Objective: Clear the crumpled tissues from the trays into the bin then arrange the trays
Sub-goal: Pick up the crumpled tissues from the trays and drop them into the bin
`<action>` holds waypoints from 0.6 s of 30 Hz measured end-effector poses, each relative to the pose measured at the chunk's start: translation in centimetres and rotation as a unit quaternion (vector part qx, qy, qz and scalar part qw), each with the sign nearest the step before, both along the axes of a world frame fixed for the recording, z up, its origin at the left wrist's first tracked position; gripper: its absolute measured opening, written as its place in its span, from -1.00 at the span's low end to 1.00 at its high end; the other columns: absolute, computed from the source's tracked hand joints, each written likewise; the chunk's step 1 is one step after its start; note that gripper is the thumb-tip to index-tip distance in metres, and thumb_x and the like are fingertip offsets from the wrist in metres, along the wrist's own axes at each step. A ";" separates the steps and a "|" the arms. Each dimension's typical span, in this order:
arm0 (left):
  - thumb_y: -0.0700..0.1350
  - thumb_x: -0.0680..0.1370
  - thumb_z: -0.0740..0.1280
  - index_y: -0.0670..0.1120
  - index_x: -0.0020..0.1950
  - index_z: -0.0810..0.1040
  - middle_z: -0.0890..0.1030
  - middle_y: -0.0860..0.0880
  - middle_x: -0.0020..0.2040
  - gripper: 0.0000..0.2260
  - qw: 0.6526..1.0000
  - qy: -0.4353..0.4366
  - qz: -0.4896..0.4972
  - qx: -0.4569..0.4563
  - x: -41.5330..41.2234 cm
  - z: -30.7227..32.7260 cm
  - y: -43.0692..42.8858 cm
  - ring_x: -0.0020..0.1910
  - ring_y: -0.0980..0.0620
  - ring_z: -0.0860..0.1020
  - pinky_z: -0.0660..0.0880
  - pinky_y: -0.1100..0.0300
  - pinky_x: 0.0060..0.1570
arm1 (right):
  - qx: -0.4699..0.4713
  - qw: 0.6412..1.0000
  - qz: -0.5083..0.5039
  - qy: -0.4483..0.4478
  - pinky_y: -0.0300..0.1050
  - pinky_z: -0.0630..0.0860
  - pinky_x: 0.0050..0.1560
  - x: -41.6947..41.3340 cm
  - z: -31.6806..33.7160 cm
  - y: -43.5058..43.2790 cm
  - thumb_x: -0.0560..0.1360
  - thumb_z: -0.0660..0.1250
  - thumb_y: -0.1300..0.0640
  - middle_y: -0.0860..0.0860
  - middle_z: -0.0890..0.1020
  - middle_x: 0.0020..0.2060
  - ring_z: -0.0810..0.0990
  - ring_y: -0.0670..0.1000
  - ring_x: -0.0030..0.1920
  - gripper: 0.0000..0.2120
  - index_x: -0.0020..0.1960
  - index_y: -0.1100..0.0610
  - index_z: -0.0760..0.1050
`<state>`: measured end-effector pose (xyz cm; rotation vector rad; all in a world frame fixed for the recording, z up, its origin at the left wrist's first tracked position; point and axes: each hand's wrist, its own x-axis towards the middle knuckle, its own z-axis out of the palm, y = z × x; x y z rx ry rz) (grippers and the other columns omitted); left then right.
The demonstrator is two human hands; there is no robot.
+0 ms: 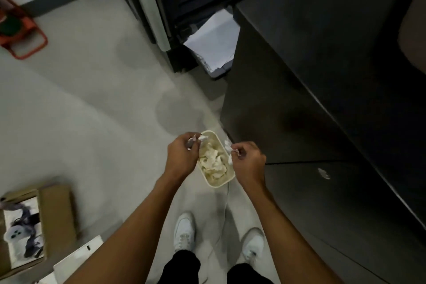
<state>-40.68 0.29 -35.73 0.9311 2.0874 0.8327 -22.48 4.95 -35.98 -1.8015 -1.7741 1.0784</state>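
Pinching one crumpled white tissue (203, 138) w/ your left hand (182, 157) & another white tissue (228, 148) w/ your right hand (249, 163), you hold both over the cream oblong bin (219, 183), which sits on the grey floor (92, 99) btwn them.

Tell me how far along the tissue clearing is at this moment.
Done: the bin on the floor already holds a heap of crumpled tissues. In hand: the left hand pinches a white tissue and the right hand a second tissue, both above the bin, not yet dropped. Left: releasing both. No trays are in view, so their state cannot be told.
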 end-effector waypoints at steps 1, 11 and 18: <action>-0.07 0.62 0.35 -0.04 0.17 0.69 0.72 0.00 0.04 -0.82 1.000 0.002 -0.002 -0.002 -0.3 -1.5 0.1 -0.02 0.04 0.65 0.50 0.25 -0.01 | -0.003 1.000 0.005 -0.005 -0.60 0.40 -0.20 -0.2 -1.6 0.2 0.50 0.43 0.33 0.06 0.63 -0.06 0.61 -0.03 -0.14 -0.91 -0.03 0.21 0.68; -0.09 0.63 0.34 0.00 0.11 0.71 0.71 0.08 -0.01 -0.84 1.000 -0.006 -0.009 -0.009 -1.7 -11.5 -0.9 -0.04 0.10 0.64 0.46 0.35 -0.04 | -0.067 0.993 0.050 -0.087 -0.20 0.60 -0.03 -2.8 -16.0 0.0 0.52 0.46 0.20 0.03 0.66 0.07 0.63 0.05 0.04 -0.83 0.10 0.09 0.66; -0.13 0.59 0.37 0.06 0.02 0.69 0.63 0.23 -0.17 -0.87 1.000 -0.013 -0.003 -0.027 -1.6 -14.5 -1.7 -0.17 0.17 0.57 0.37 0.51 -0.21 | -0.181 0.967 0.087 -0.155 0.02 0.51 0.31 -1.2 -19.8 -1.4 0.54 0.36 0.23 0.08 0.59 0.31 0.51 0.14 0.31 -0.57 0.39 0.06 0.52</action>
